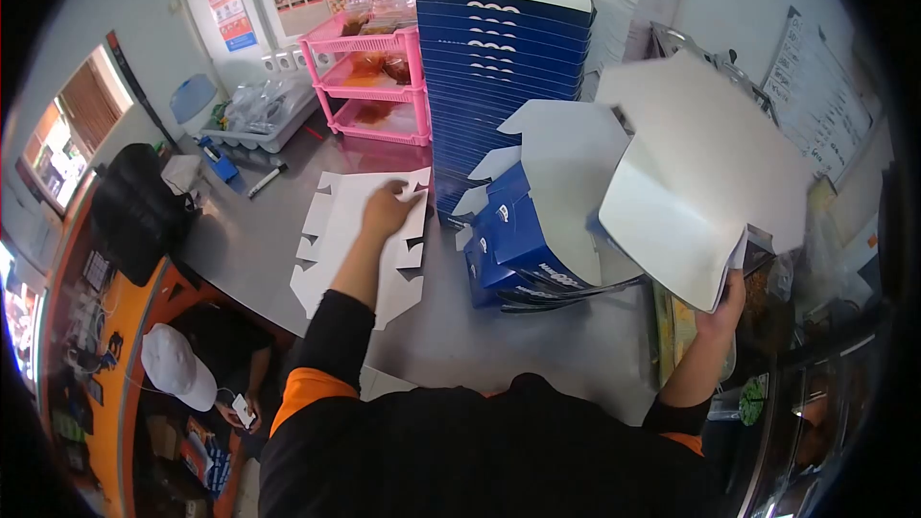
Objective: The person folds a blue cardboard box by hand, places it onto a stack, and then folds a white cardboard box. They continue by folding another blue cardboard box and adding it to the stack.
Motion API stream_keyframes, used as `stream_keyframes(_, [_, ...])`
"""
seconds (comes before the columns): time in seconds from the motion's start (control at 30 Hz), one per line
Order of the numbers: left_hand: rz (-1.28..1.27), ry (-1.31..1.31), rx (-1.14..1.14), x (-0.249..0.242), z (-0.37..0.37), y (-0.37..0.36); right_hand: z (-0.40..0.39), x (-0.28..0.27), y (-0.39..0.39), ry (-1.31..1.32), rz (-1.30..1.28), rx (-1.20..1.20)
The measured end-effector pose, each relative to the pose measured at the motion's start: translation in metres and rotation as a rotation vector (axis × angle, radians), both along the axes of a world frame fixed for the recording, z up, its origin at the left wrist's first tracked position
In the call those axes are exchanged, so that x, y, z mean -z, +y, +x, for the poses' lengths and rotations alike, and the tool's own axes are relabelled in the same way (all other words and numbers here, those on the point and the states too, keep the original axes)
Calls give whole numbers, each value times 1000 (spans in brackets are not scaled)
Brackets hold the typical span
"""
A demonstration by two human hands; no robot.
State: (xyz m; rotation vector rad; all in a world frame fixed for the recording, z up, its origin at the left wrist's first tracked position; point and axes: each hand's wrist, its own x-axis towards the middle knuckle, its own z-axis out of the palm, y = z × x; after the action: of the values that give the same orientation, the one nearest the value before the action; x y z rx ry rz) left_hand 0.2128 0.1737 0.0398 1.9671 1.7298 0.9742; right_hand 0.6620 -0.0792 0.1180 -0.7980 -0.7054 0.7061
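A flat white cardboard box blank [350, 230] with notched edges lies on the metal table. My left hand [386, 211] rests on its upper right part, fingers apart and slightly bent over the card. On the right, my right hand [726, 307] grips the lower edge of a partly folded cardboard box [662, 201], its white inside facing up and its lid raised. Beside it, blue boxes [523, 230] with white lettering stand with their flaps up. Behind them rises a tall stack of dark blue folded boxes [499, 67].
A pink tiered rack [379, 86] holding bagged food stands at the back, near a grey tray [264, 120] of plastic bags. A marker [268, 180] and a blue item [219, 161] lie on the left. Below left, a person in a white cap [177, 364] holds a phone [244, 410].
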Motion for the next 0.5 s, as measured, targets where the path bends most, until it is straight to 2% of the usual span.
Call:
stream_keyframes(0.03, [-139, 136, -9, 9, 9, -3, 14, 6, 4, 3, -43, -59])
stream_keyframes(0.13, [-296, 330, -142, 30, 29, -5, 31, 11, 18, -20, -178, -201])
stream_keyframes(0.2, [-304, 317, -210, 35, 30, 0, 25, 2, 34, -81, -267, -252])
stream_keyframes(0.23, [-308, 312, -245, 37, 30, 3, 21, -4, 40, -121, -226, -326])
stream_keyframes(0.33, [-405, 341, -201, 23, 23, 10, -2, -21, 62, -205, -320, -75])
stream_keyframes(0.4, [-368, 350, -143, 26, 18, 18, 0, -21, 66, -177, -313, -41])
stream_keyframes(0.5, [-289, 369, -13, 60, -6, 56, -6, -22, 64, -108, -275, 17])
